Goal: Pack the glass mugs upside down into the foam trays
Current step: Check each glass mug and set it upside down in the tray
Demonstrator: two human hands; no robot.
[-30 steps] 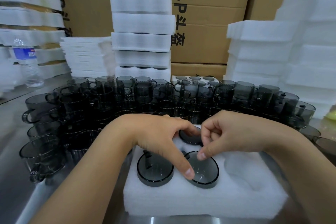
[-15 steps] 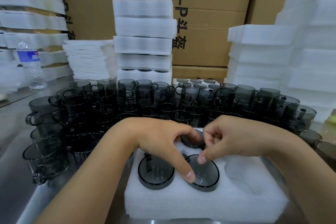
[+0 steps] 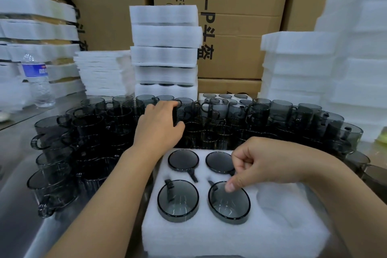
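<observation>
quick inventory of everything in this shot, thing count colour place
foam tray: one, white, nearest
packed mugs: four, smoky grey, upside down in the tray's left and middle pockets
empty pocket: one seen, white, tray's near right
loose mugs: dozens, dark grey, crowded behind and left of the tray
filled tray: one, white, behind the loose mugs
foam stacks: several, white, along the back and sides
cardboard boxes: several, brown, at the back
water bottle: one, clear with blue label, far left
table: one, grey metal, underneath
left hand: one, grips one of the loose mugs
right hand: one, fingers curled, a fingertip on the near middle packed mug
</observation>
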